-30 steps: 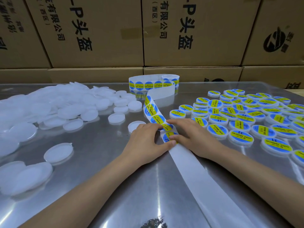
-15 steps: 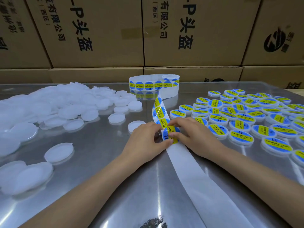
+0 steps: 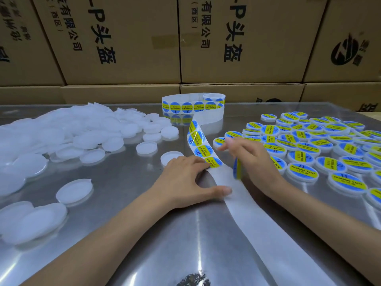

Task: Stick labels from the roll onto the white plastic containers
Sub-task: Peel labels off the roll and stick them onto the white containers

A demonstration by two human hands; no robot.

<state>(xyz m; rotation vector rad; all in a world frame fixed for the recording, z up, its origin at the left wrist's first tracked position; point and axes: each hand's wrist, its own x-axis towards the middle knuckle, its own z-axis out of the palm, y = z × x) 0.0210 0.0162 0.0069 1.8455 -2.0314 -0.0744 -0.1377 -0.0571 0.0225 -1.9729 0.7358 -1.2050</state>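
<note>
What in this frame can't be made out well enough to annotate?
Head view only:
- Right hand: fingertips are motion-blurred; its grip on the peeled label shows only edge-on.
- Left hand: its fingers cover the strip under them on the backing strip.
- Labelled containers: cut off by the right edge, so no count.
- Unlabelled white containers: overexposed and overlapping.
- Small print on the labels: too small to read.

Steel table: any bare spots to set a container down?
Bare steel table between the left hand and the unlabelled white containers; more near the front edge left of the backing strip. Crowded right: labelled containers.
</note>
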